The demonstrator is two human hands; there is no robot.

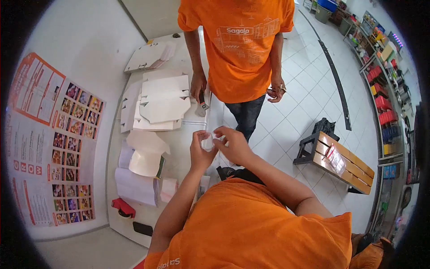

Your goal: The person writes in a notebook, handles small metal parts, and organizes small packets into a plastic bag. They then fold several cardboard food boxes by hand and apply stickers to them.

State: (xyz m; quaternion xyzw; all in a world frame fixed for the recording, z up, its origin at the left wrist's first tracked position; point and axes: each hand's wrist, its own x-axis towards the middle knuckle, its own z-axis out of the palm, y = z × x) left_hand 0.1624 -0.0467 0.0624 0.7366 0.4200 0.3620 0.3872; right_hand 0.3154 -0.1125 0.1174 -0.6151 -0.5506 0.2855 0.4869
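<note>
Both my hands are raised together over the table's right edge. Between them is a small, clear, whitish plastic piece (207,142). My left hand (201,150) has its fingers closed round the left side of it. On its right side, the fingers of my right hand (232,144) pinch it. Left of my hands, an open white box (145,163) stands on the white table (179,139) beside stacked papers (134,184). Flat white cardboard sheets (165,99) lie in a pile farther up the table.
A co-worker in an orange shirt (242,49) stands across from me, holding a tape dispenser-like tool (202,107). A wooden bench (342,163) is at the right, before loaded shelves (387,103). A red object (123,207) and black phone (143,228) lie at the lower left.
</note>
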